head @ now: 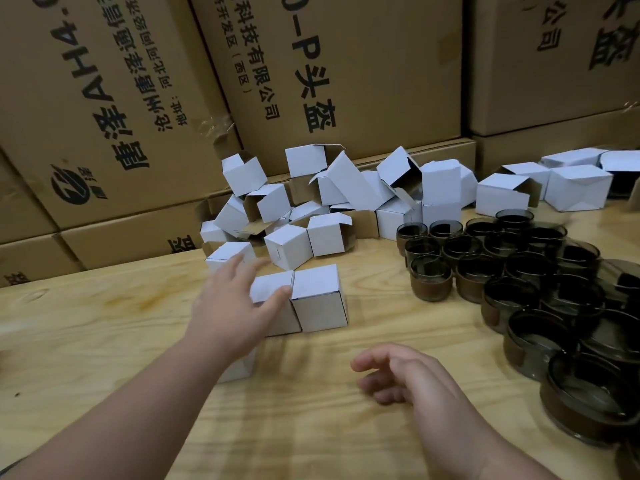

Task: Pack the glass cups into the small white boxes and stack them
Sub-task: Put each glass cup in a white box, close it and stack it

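While both hands [235, 306] [412, 379] hang loose-fingered, cartons [332, 71] read "头盔".

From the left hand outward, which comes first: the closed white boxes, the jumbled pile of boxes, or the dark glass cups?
1. Closed white boxes, just under the left hand.
2. Box pile, behind them against the cartons.
3. Glass cups, away to the right.

Light wooden tabletop [104, 341] spans the lower frame. Large brown printed cardboard cartons [346, 71] stand stacked across the upper frame.
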